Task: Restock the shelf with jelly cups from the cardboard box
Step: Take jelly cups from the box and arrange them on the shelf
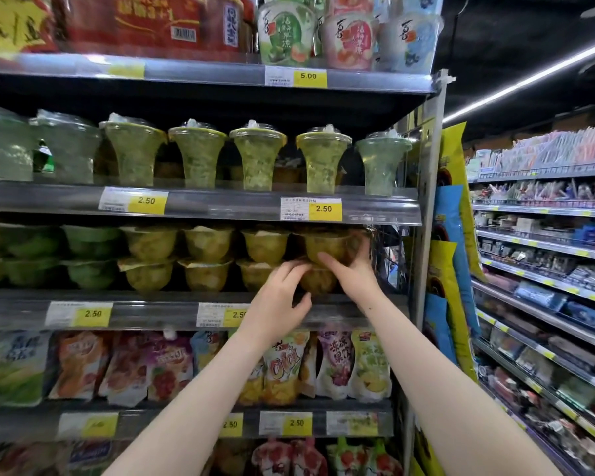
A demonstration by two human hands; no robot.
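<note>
I see the top jelly cup stacked on a lower jelly cup at the right end of the shelf. My right hand curls around the top one; my left hand cups the lower one. Yellow price tags line the shelf edge, fruit pouches below.
</note>
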